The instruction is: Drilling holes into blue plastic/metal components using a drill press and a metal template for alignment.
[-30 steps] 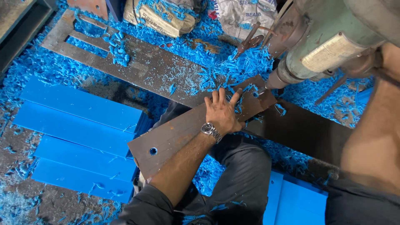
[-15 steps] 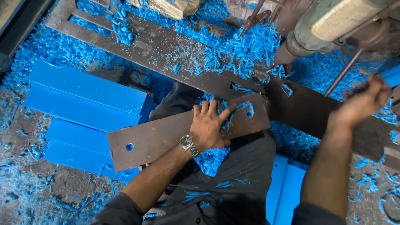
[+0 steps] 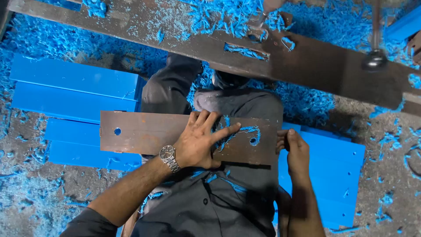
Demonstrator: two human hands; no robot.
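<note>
- Head view, looking down over the person's lap: a long rusty metal plate lies level across the dark-trousered thighs, its long side running left to right.
- The left hand rests flat on top of the plate, right of its middle, with the fingers spread apart and the forefinger stretched toward the plate's right end; a metal wristwatch sits on that wrist.
- The right hand is at the plate's right short edge, fingers close together and curled against that edge; it seems to pinch the end, though the grip itself is hidden behind the plate's corner.
- The plate has a round hole near its left end and another hole near its right end, with blue shavings lying on it between the left hand's fingers and the right hole.
- Under the plate's left end, on the floor, lie stacked blue plastic boards; another blue board lies on the floor beneath the right hand.
- Above the knees a larger slotted steel bar crosses the top of the view, strewn with blue swarf.
- A dark round knob on a rod hangs over the bar near the top right corner.
- The gritty floor is scattered with blue chips.
</note>
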